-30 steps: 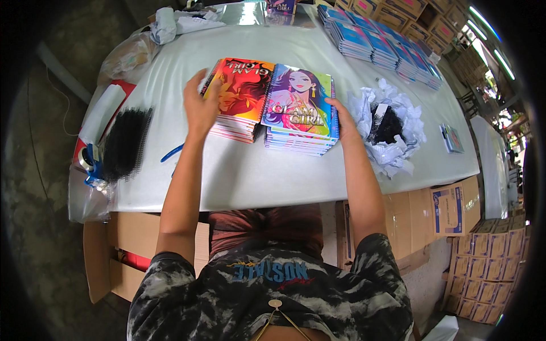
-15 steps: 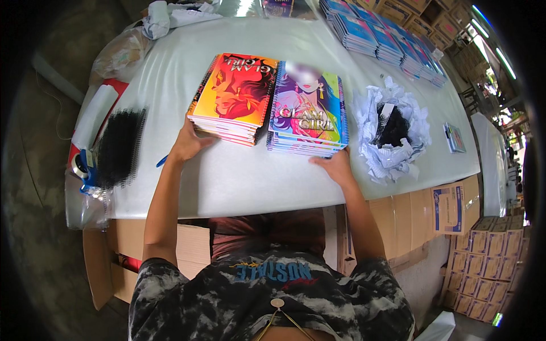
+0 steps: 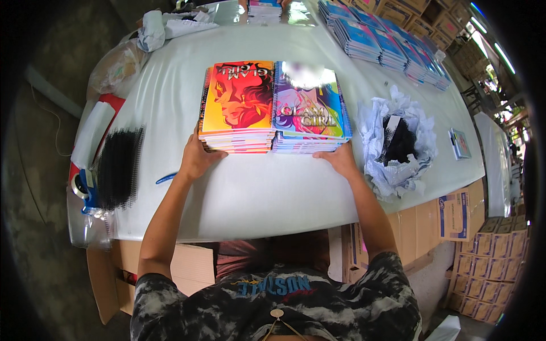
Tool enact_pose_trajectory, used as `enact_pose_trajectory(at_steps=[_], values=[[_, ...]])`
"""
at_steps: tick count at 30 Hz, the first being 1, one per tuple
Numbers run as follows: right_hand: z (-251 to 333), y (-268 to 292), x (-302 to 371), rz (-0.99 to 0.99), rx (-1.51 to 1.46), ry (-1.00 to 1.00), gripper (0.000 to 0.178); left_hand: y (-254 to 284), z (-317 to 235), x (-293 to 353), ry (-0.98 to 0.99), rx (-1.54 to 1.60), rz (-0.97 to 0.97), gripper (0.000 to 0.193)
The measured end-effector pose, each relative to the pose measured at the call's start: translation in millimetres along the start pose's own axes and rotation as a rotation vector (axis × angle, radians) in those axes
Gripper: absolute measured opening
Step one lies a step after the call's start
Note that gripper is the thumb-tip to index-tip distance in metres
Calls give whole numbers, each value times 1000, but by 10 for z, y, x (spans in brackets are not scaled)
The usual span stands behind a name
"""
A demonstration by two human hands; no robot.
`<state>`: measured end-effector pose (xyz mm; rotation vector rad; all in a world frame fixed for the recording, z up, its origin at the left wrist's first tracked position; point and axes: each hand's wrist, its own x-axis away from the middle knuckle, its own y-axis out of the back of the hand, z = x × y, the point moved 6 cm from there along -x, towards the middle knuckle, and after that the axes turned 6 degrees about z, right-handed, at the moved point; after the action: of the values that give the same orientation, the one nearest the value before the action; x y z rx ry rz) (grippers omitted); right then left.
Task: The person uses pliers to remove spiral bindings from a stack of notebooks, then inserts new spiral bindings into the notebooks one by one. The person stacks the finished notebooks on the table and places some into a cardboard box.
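Two stacks of spiral-bound notebooks stand side by side on the table, touching along the middle. The left stack has red and yellow covers; the right stack is multicoloured, with a black coil along its right side. My left hand is wrapped round the near left corner of the left stack, thumb along its front. At the near right corner of the other stack, my right hand grips in the same way, thumb against the front edges. The fingers on the outer sides are partly hidden.
Crumpled paper surrounds black coils on the right, with a small pack beyond. More black coils, a tape dispenser and a blue pen lie left. Blue notebooks fill the far right; another person's hands hold notebooks opposite.
The two stacks have come together, closing the gap between them. The tilted left stack now stands straighter, my left hand having moved right with it. Another person's hands have appeared at the far edge.
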<state>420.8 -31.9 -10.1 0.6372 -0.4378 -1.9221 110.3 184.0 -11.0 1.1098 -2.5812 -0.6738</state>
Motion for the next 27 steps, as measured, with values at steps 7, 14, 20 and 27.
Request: enact_pose_trajectory(at_steps=[7,14,20,27], values=[[-422,246,-628,-99,13,-117,54,-73,-132,-641,-37,-128,-65,99],[-792,456,-1390,-329,88,-157,65,-158,-78,-1670,-121,-92,-101,103],[-1123,631,-2052,-448,398,-297,59,-310,-107,-2453,-122,-215,-200,105],[-1430,789,-2578,-500,492,-372,51,-314,-132,-3296,-190,-233,-156,100]])
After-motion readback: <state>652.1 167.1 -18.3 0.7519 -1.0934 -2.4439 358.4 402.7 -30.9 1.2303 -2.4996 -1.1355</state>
